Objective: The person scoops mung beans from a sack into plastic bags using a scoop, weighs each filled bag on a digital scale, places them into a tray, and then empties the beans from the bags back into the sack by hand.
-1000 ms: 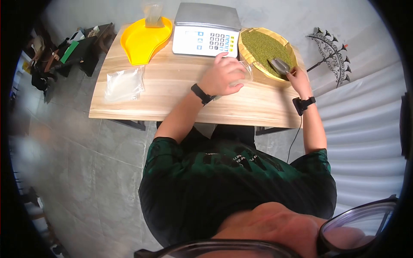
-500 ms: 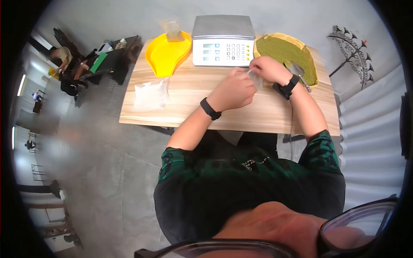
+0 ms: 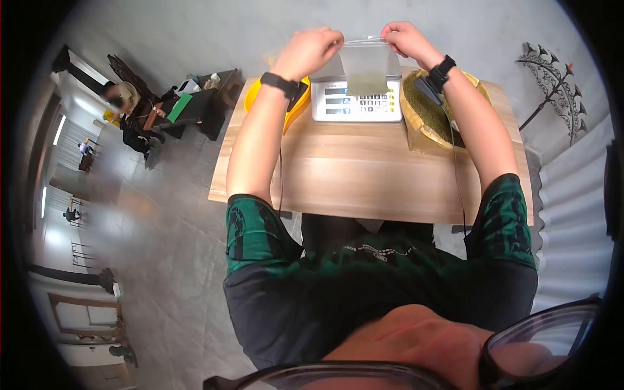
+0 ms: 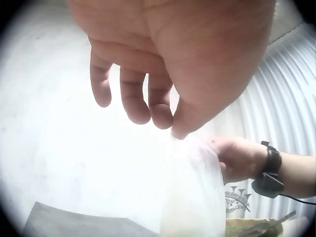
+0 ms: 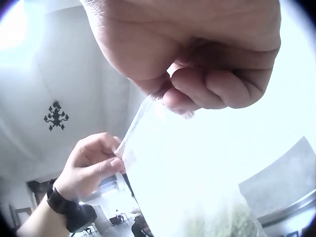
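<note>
Above the weighing scale [image 3: 325, 112], a clear plastic bag [image 3: 370, 62] hangs upright with green grains gathered at its bottom. My left hand [image 3: 309, 52] pinches one top corner between thumb and fingertips. The opposite corner is pinched by my right hand [image 3: 411, 43], its other fingers curled, so the top edge is drawn out between the hands. Seen from the right wrist, the greenish contents [image 5: 232, 219] show low in the bag. Part of the scale's display and keypad lies behind the bag. A metal scoop [image 4: 266, 225] rests at the sack of green grains [image 3: 421, 120].
The yellow tray [image 3: 297, 116] stands left of the scale, partly covered by my left forearm. Bare wooden tabletop [image 3: 364, 169] lies in front of the scale. A black metal ornament [image 3: 552, 91] is on the right, and a person [image 3: 127, 104] sits far left.
My right hand let go of the scoop in the sack and came to the bag beside my left hand. Both hands then rose forward, lifting the bag up over the scale.
</note>
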The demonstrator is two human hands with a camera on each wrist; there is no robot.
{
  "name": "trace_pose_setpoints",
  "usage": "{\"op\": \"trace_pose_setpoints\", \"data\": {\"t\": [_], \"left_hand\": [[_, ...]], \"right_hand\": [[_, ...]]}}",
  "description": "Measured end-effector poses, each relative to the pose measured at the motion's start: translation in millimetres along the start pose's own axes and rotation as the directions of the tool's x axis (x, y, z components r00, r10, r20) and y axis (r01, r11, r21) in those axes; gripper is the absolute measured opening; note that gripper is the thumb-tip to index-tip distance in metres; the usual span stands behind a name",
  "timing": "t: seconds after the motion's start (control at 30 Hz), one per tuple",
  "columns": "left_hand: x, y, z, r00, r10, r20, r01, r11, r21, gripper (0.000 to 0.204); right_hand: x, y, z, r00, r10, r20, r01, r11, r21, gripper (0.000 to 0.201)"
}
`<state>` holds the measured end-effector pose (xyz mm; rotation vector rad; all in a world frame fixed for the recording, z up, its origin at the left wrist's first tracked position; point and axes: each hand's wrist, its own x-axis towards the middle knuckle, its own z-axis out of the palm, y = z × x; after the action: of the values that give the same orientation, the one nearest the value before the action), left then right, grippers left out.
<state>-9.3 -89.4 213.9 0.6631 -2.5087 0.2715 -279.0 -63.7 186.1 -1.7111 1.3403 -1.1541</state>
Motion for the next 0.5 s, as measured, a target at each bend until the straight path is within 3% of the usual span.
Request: {"op": "trace_pose_setpoints", "data": {"t": [0.07,0.1,0.23,0.27,0.33,0.37,0.43,0.47,0.5], "left_hand": [[20.7,-14.3,2.3,0.999,0.029,-0.037,-0.028,0.999,0.028,0.012],[28.0,-19.3,6.9,0.999,-0.043,-0.032,0.045,0.998,0.046,0.013],[48.5,-56.6,52.3,0.977,-0.206,-0.05,0.208,0.977,0.048,0.013],[47.7,-60.2,65.7,0.978,-0.202,-0.055,0.204,0.977,0.052,0.013],[47.1,-67.5,91.8,0.922,-0.378,-0.081,0.376,0.926,-0.042,0.014],[45.3,-69.8,101.2,0.923,-0.374,-0.089,0.373,0.927,-0.038,0.014],[37.8,-70.9,115.5,0.865,-0.481,-0.141,0.45,0.87,-0.203,0.02],[35.5,-61.5,108.1,0.865,-0.481,-0.142,0.45,0.87,-0.204,0.02],[31.6,-51.7,100.8,0.841,-0.52,-0.149,0.453,0.828,-0.33,0.027]], "right_hand": [[18.9,2.9,5.1,0.995,-0.032,-0.098,0.034,0.999,0.019,0.014],[25.4,6.4,9.2,0.982,-0.046,-0.185,0.054,0.998,0.034,0.015],[68.8,41.0,15.4,0.976,-0.027,-0.214,0.044,0.996,0.076,0.017],[76.5,47.8,20.7,0.971,0.042,-0.236,-0.019,0.995,0.101,0.015],[85.8,60.2,30.4,0.96,0.102,-0.26,-0.071,0.99,0.124,0.014],[84.8,65.4,35.9,0.962,0.128,-0.24,-0.081,0.977,0.195,0.016],[81.3,71.1,37.7,0.972,0.173,-0.159,-0.13,0.959,0.254,0.029],[71.3,64.0,39.1,0.972,0.173,-0.159,-0.129,0.959,0.252,0.029],[60.1,57.7,40.6,0.955,0.191,-0.228,-0.115,0.943,0.312,0.035]]}}
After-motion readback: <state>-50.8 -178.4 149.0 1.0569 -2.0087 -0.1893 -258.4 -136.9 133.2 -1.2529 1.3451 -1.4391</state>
